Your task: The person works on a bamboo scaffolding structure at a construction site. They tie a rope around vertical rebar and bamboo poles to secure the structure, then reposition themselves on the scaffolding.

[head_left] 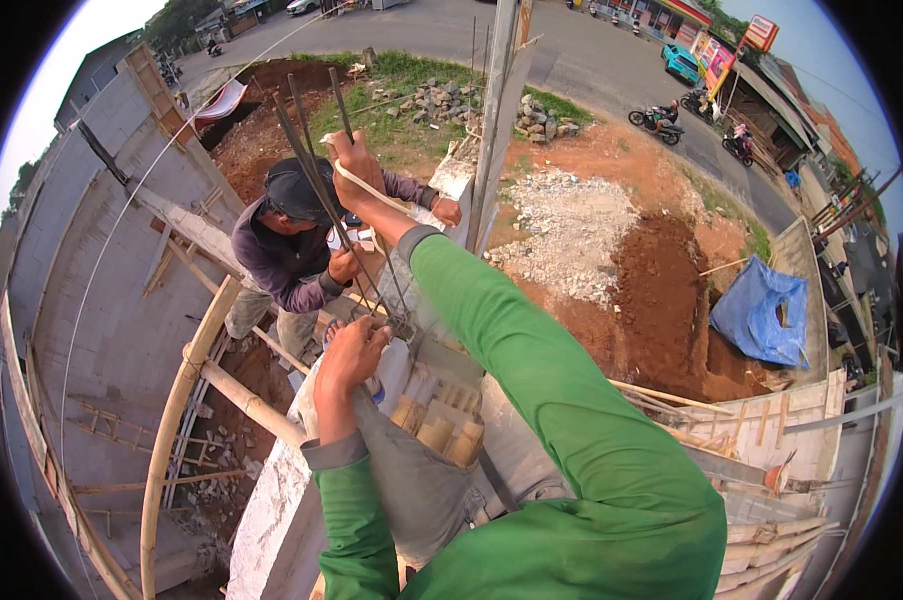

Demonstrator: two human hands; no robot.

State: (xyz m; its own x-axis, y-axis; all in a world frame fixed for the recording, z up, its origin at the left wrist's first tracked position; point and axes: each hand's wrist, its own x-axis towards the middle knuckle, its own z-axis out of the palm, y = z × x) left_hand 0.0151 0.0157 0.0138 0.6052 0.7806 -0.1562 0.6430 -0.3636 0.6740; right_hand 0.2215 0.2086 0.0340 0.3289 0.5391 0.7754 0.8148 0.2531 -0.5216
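Several dark steel rods rise at a slant from the top of the wall in front of me. My right hand is closed around one rod near its upper part, with a pale strip running across beside the wrist. Lower down, my left hand has its fingers pinched together at the foot of the rods; what lies between them is too small to make out. Facing me, a co-worker in a dark cap grips the rods with one hand. The co-worker's other hand is beside an upright board.
A tall upright board stands just beyond my right arm. Bamboo poles form scaffolding at the left, beside a grey block wall. Far below lie rubble, red soil and a blue tarp. A road with vehicles runs behind.
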